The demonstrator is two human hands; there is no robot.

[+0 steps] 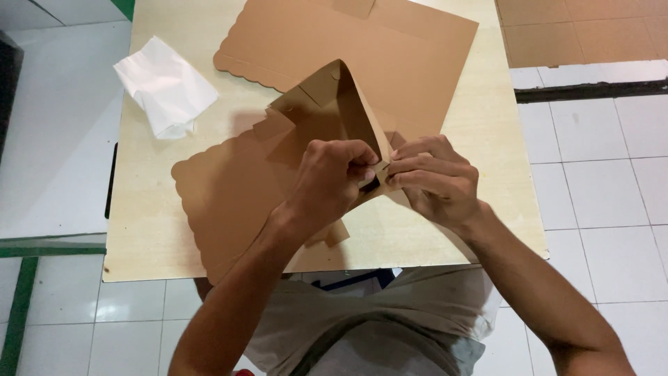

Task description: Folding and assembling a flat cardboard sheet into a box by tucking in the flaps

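A brown cardboard box blank (229,188) with scalloped edges lies on the light wooden table (149,223), partly folded up into a raised corner (334,97). My left hand (330,177) pinches a flap of that cardboard at the near corner. Right beside it, my right hand (435,177) grips the adjoining flap, fingertips touching the left hand's. The joint between the two flaps is mostly hidden by my fingers.
A second flat brown cardboard blank (390,49) lies at the table's far side. Crumpled white paper (165,87) sits at the far left corner. More cardboard sheets (584,28) lie on the white tiled floor to the right.
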